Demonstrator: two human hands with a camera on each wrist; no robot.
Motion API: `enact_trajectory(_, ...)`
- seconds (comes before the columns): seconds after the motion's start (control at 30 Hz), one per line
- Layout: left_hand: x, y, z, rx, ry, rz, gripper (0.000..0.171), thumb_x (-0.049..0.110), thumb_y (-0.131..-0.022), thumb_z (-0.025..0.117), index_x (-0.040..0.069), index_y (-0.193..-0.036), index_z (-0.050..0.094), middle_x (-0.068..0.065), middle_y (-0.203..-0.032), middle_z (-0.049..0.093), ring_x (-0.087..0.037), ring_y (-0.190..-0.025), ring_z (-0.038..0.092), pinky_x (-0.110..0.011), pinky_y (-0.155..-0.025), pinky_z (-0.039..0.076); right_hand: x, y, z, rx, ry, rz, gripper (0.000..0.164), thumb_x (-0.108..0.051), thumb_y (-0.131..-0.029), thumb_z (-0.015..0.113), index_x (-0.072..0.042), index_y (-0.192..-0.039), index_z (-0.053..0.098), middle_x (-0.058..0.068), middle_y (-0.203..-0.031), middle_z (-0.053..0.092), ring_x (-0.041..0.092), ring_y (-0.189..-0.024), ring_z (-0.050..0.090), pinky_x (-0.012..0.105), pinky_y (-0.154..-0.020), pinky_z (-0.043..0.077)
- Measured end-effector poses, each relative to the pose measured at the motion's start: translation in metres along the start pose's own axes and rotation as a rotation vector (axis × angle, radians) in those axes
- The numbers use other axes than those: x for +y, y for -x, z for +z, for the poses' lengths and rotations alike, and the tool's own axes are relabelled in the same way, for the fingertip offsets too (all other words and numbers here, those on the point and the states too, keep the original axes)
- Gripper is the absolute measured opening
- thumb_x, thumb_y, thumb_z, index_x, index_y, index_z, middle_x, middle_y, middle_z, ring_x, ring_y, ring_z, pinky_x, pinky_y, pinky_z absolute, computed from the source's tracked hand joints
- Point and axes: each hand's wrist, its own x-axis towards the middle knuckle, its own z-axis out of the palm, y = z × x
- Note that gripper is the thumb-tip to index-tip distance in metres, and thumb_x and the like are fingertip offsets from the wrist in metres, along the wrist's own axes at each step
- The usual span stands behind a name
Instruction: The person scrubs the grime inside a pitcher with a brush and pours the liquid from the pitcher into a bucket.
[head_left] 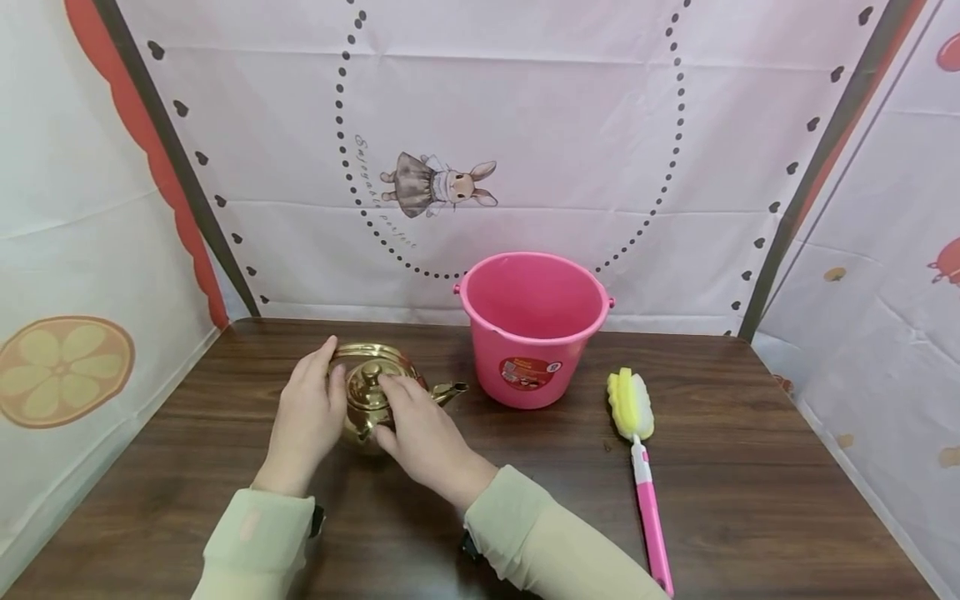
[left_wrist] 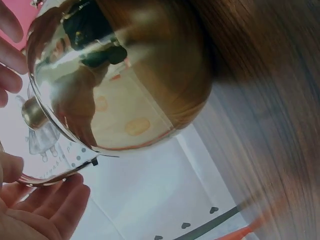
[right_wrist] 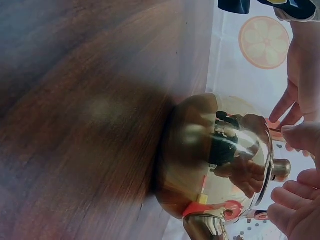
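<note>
A shiny gold metal teapot (head_left: 369, 400) with a lid, a round knob and an overhead handle stands on the left half of the table, its spout (head_left: 448, 392) pointing right. My left hand (head_left: 307, 408) holds the handle (head_left: 382, 350) from the left, fingers behind it and thumb in front, seen in the left wrist view at the handle's lower end. Around the lid knob (right_wrist: 281, 170) my right hand (head_left: 431, 437) is spread, thumb on one side and fingers on the other, with a gap showing beside the knob. The teapot's base is partly hidden by the right hand.
A pink bucket (head_left: 525, 367) stands at the back centre, right of the spout. Farther right lies a sponge brush (head_left: 641, 462) with a yellow and white head and a pink handle. Printed cloth walls (head_left: 555, 125) enclose the table's (head_left: 720, 467) back and sides.
</note>
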Motion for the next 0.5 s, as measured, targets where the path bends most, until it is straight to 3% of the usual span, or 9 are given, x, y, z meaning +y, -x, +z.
enact_trajectory(0.23, -0.004, -0.005, 0.001, 0.061, 0.022, 0.068, 0.034, 0.006, -0.096, 0.052, -0.006, -0.128, 0.054, -0.028, -0.117, 0.059, -0.044, -0.107, 0.058, -0.056, -0.088, 0.049, -0.001, -0.005, 0.002, 0.012, -0.002, 0.004, 0.055, -0.028, -0.091, 0.063, -0.006, -0.138, 0.045, 0.007, -0.135, 0.052, 0.016, -0.124, 0.052, 0.027, -0.100, 0.047)
enact_trajectory(0.5, -0.007, -0.009, 0.000, 0.072, 0.031, 0.090, 0.031, 0.005, -0.095, 0.054, -0.004, -0.124, 0.058, -0.026, -0.112, 0.063, -0.042, -0.102, 0.061, -0.054, -0.085, 0.051, -0.004, -0.013, 0.006, 0.048, 0.021, -0.005, 0.051, -0.028, -0.092, 0.061, -0.006, -0.136, 0.047, 0.007, -0.134, 0.053, 0.016, -0.124, 0.052, 0.027, -0.101, 0.047)
